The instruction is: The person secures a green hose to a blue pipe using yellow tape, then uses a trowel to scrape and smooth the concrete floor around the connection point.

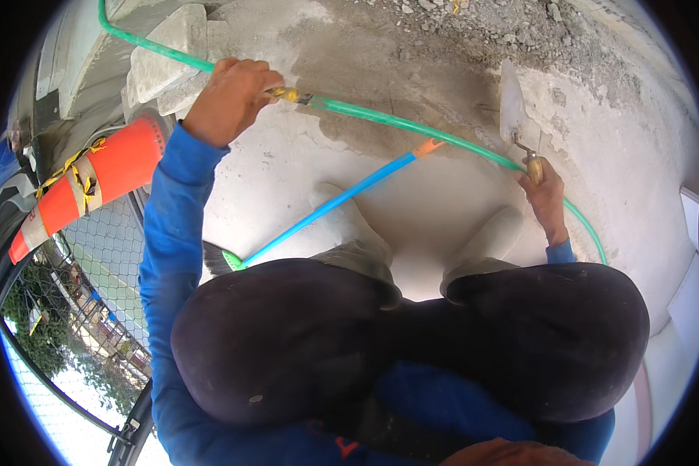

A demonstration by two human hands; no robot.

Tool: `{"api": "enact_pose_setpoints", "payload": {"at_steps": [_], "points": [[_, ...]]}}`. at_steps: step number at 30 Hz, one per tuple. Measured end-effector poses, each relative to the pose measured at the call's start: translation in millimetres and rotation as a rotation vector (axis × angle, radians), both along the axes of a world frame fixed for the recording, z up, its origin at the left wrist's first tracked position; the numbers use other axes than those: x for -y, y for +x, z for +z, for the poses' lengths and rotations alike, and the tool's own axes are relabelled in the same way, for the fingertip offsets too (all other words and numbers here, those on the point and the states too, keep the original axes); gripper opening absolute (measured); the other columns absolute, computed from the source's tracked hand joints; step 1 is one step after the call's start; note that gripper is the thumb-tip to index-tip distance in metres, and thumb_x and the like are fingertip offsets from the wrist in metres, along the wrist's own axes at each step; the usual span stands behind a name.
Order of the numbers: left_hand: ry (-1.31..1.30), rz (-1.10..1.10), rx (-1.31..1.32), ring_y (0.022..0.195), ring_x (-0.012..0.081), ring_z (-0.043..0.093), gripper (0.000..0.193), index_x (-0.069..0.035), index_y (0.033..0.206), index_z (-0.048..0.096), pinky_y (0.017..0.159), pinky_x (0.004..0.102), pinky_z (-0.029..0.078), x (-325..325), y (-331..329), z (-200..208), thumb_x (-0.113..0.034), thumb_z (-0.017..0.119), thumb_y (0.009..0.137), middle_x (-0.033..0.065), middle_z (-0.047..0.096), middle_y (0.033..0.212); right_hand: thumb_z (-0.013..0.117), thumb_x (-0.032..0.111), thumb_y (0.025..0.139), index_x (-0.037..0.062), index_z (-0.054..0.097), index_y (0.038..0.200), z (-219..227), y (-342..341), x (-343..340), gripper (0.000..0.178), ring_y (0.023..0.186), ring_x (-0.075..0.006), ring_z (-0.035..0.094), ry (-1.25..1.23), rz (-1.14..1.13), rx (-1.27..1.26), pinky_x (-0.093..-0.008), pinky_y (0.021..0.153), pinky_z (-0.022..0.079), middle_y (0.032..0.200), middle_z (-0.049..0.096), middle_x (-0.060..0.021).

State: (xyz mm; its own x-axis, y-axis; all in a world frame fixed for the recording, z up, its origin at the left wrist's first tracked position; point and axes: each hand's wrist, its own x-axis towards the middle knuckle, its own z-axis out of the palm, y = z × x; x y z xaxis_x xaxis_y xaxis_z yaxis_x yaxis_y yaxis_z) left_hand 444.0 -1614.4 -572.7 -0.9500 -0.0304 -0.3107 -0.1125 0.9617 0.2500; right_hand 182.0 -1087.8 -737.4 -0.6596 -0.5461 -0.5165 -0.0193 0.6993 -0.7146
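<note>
My left hand (229, 101) is closed around a green hose (412, 122), just left of a joint bound with yellow material (286, 94). From there the hose runs right across the floor, passing close by my right hand (547, 198). That hand is wrapped round the wooden handle of a trowel (512, 105), whose grey, mortar-smeared blade points away from me. Whether the right fingers also touch the hose, I cannot tell. Below the hose lies a broom (342, 200) with a blue stick, an orange end and a green head near my left knee.
A dark wet patch (396, 81) covers the concrete ahead, with loose gravel (512, 31) beyond it. Concrete blocks (171, 50) sit at far left. An orange traffic cone (120, 165) leans beside a wire fence (105, 248) on the left.
</note>
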Motion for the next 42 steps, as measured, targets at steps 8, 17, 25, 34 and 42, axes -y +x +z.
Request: {"api": "enact_pose_setpoints", "payload": {"at_steps": [8, 17, 25, 34, 42], "points": [[0.083, 0.069, 0.280, 0.102, 0.0354, 0.070, 0.026, -0.005, 0.106, 0.074, 0.126, 0.0592, 0.040, -8.2, 37.3, 55.3, 0.008, 0.079, 0.084, 0.0118, 0.070, 0.098, 0.074, 0.031, 0.108, -0.0008, 0.068, 0.133, 20.7, -6.5, 18.0, 0.041, 0.079, -0.0332, 0.074, -0.102, 0.324, -0.204, -0.0418, 0.074, 0.058, 0.102, 0.077, -0.0216], [-0.036, 0.027, 0.133, 0.098, 0.0365, 0.071, 0.026, -0.004, 0.106, 0.077, 0.130, 0.0622, 0.039, -17.5, 29.3, 31.4, 0.009, 0.080, 0.083, 0.0121, 0.070, 0.094, 0.069, 0.031, 0.108, 0.0086, 0.062, 0.146, -16.4, -73.1, 26.1, 0.044, 0.073, -0.0383, 0.073, 0.035, 0.783, -0.882, -0.0479, 0.063, 0.058, 0.095, 0.073, -0.0184], [-0.191, -0.017, -0.138, 0.103, 0.0285, 0.078, 0.025, -0.007, 0.109, 0.081, 0.129, 0.0552, 0.044, -22.6, 34.9, 13.7, 0.003, 0.082, 0.086, 0.0082, 0.080, 0.104, 0.066, 0.035, 0.112, -0.0034, 0.069, 0.141, 47.3, -71.7, 60.4, 0.048, 0.094, -0.0472, 0.074, -0.064, 0.486, -0.379, -0.0483, 0.086, 0.058, 0.103, 0.077, -0.0295], [-0.288, -0.063, -0.464, 0.117, 0.0199, 0.079, 0.031, -0.014, 0.108, 0.085, 0.128, 0.0515, 0.046, -16.5, 47.2, 2.9, 0.004, 0.085, 0.083, 0.0014, 0.083, 0.111, 0.064, 0.027, 0.111, 0.0031, 0.066, 0.143, -15.7, -82.3, 91.7, 0.040, 0.095, -0.0455, 0.074, -0.042, 0.799, -0.724, -0.0529, 0.084, 0.059, 0.105, 0.076, -0.0269], [-0.361, -0.056, -0.636, 0.122, 0.0217, 0.078, 0.030, -0.014, 0.110, 0.085, 0.128, 0.0543, 0.043, -28.9, 50.3, 0.8, 0.003, 0.083, 0.086, 0.0004, 0.084, 0.112, 0.056, 0.053, 0.117, 0.0078, 0.073, 0.140, 41.3, -103.9, 93.3, 0.054, 0.050, -0.0007, 0.039, 0.002, 0.090, -0.095, -0.0236, 0.040, 0.030, 0.070, 0.042, 0.0096]]}}
